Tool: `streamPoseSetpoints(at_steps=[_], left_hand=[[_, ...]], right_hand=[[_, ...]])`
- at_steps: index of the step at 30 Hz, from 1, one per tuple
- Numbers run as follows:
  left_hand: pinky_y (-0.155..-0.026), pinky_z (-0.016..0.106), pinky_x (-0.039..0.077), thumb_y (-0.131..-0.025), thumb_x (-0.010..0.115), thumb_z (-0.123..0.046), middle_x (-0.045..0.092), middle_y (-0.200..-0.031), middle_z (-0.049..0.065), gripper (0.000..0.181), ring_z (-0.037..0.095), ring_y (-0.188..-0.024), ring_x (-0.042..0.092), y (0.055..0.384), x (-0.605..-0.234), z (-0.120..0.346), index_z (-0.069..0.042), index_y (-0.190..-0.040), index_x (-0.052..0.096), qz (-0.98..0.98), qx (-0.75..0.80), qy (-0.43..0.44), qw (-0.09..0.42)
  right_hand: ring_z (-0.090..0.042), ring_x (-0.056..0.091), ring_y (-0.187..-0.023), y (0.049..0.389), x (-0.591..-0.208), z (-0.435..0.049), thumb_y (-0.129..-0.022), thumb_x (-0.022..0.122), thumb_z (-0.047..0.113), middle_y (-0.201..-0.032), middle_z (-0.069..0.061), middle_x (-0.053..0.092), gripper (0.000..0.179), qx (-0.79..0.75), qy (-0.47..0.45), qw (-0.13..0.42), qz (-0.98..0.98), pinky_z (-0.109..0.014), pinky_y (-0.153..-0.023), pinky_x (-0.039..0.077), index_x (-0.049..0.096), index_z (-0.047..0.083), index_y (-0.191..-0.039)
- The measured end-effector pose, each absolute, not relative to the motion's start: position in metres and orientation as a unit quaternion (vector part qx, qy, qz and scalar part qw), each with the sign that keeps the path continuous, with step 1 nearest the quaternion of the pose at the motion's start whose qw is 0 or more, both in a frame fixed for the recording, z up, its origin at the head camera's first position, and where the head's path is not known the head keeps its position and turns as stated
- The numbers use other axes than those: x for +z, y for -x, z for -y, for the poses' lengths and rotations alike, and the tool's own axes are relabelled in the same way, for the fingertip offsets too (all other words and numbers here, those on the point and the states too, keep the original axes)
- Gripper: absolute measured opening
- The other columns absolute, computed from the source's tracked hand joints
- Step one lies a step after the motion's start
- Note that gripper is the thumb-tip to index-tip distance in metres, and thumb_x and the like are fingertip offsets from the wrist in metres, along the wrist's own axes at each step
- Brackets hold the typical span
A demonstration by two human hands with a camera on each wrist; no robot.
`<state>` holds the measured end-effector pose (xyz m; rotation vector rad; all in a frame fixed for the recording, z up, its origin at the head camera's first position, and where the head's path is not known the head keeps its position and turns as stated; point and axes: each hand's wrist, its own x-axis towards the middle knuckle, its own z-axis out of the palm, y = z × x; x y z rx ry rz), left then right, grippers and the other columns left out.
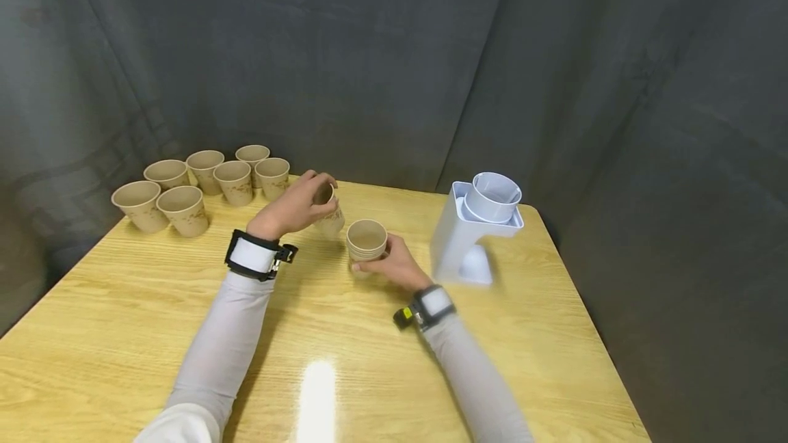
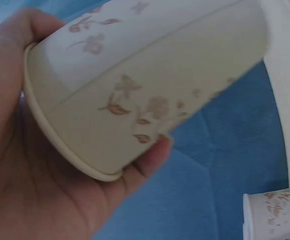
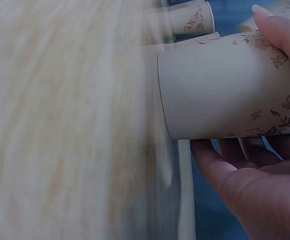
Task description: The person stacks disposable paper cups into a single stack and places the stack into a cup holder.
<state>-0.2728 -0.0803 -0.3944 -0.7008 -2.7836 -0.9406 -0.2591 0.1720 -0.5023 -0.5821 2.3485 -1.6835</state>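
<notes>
My left hand (image 1: 297,205) grips a beige paper cup (image 1: 332,221) near its rim, and the cup is tilted. In the left wrist view this paper cup (image 2: 150,85) shows a brown flower print, with fingers curled round its rim end. Just to the right, my right hand (image 1: 397,264) holds a short stack of nested paper cups (image 1: 366,238) upright, several rims showing at the top. The right wrist view shows the thumb and fingers on either side of the stack's outer cup (image 3: 225,90). The base of the stack is close to the table; contact is unclear.
Several upright paper cups (image 1: 185,210) stand in a group at the table's back left. A white dispenser-like stand (image 1: 452,238) with a round white holder (image 1: 492,198) on top stands to the right. A dark curtain (image 1: 369,67) hangs behind the wooden table (image 1: 345,333).
</notes>
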Motion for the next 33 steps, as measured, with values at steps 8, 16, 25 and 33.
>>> streamPoseSetpoints(at_steps=[8,16,25,33], left_hand=[[-0.090,0.046,0.050,-0.099,0.061,-0.029,0.055,-0.121,0.012,0.034,0.027,-0.105,0.055,0.258,-0.378,0.071,-0.011,-0.129,0.059,0.894,-0.337,0.263,0.134],[-0.092,0.041,0.050,-0.099,0.063,-0.026,0.059,-0.121,0.008,0.031,0.022,-0.105,0.058,0.249,-0.371,0.060,-0.010,-0.126,0.062,0.875,-0.342,0.304,0.159],[-0.095,0.044,0.051,-0.102,0.058,-0.026,0.059,-0.123,0.010,0.033,0.024,-0.109,0.059,0.247,-0.374,0.051,-0.006,-0.128,0.061,0.873,-0.337,0.324,0.138],[-0.095,0.045,0.051,-0.101,0.061,-0.025,0.060,-0.124,0.010,0.033,0.026,-0.112,0.059,0.253,-0.380,0.045,-0.007,-0.128,0.062,0.871,-0.349,0.329,0.106]], right_hand=[[-0.023,0.063,-0.119,0.259,-0.501,-0.173,-0.076,0.090,0.015,-0.126,-0.007,0.068,0.066,-0.578,0.205,0.103,-0.783,-0.041,-0.105,0.049,0.060,0.009,-0.134],[-0.026,0.063,-0.120,0.260,-0.500,-0.173,-0.077,0.089,0.012,-0.130,-0.011,0.066,0.068,-0.576,0.207,0.113,-0.783,-0.042,-0.105,0.049,0.058,0.007,-0.137],[-0.025,0.062,-0.121,0.258,-0.501,-0.173,-0.078,0.088,0.011,-0.132,-0.011,0.065,0.068,-0.578,0.205,0.122,-0.780,-0.041,-0.105,0.049,0.057,0.006,-0.138],[-0.023,0.065,-0.116,0.259,-0.501,-0.174,-0.077,0.089,0.014,-0.125,-0.007,0.067,0.063,-0.586,0.215,0.116,-0.773,-0.041,-0.103,0.051,0.060,0.010,-0.133]])
